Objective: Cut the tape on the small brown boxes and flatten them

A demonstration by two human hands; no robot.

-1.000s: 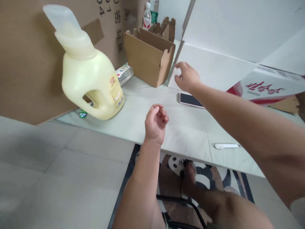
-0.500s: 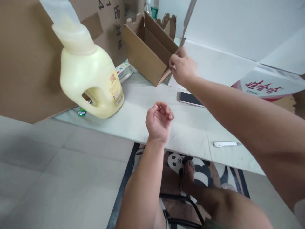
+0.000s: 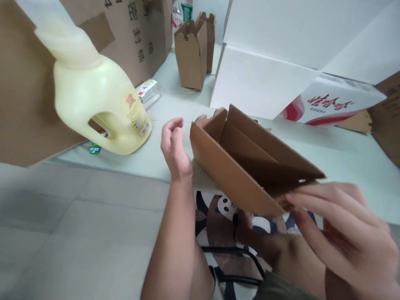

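A brown cardboard box (image 3: pixel 228 175), with its top open, is held tilted over the table's front edge. My right hand (image 3: pixel 346 225) pinches its near right end between thumb and fingers. Just left of the box's far left end is my left hand (image 3: pixel 176 148), raised with its fingers loosely curled and apart, holding nothing. A small gap shows between that hand and the cardboard. The phone seen earlier on the table is mostly hidden behind the box.
A pale yellow detergent jug (image 3: pixel 103 100) stands at left by a large carton (image 3: pixel 28 104). Two smaller cardboard boxes (image 3: pixel 191 58) stand at the back. White panels (image 3: pixel 259 79) and a red-and-white box (image 3: pixel 334 100) are at right. Below is a panda mat (image 3: pixel 215 246).
My right hand has brought the cardboard box from the back of the table towards me and to the right. My left hand has moved left and turned. The view has shifted slightly.
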